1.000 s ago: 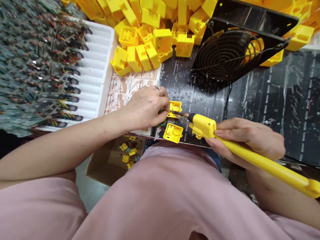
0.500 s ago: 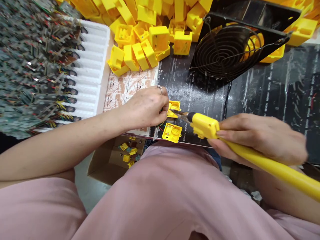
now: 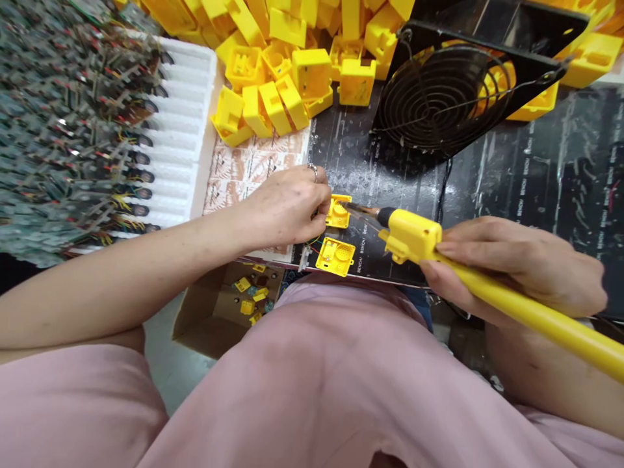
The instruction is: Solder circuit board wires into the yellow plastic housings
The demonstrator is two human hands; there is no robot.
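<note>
My left hand [image 3: 303, 203] is closed, its fingertips at the left edge of a small open yellow plastic casing [image 3: 340, 211]. The fingers hide what they pinch. My right hand [image 3: 521, 263] is wrapped round a thick yellow-handled tool [image 3: 414, 235] that looks like a soldering iron, with a black collar and a narrow metal tip. That tip points left, at or just above the right side of the casing. Nearer my body lies a second open yellow casing [image 3: 335, 256] with a speaker-like grille. Thin wires run from it to a small grey part [image 3: 305, 257].
Yellow housings [image 3: 312, 71] are piled at the back. A black fan [image 3: 433, 97] with a wire guard stands behind my right hand. To the left, a white foam tray [image 3: 188, 130] carries many wired circuit boards [image 3: 73, 143]. Below the bench edge, a cardboard box [image 3: 195, 318] holds loose yellow parts.
My right hand and its tool have drawn back slightly to the right, baring more of the upper casing. My left hand stays nearly in place.
</note>
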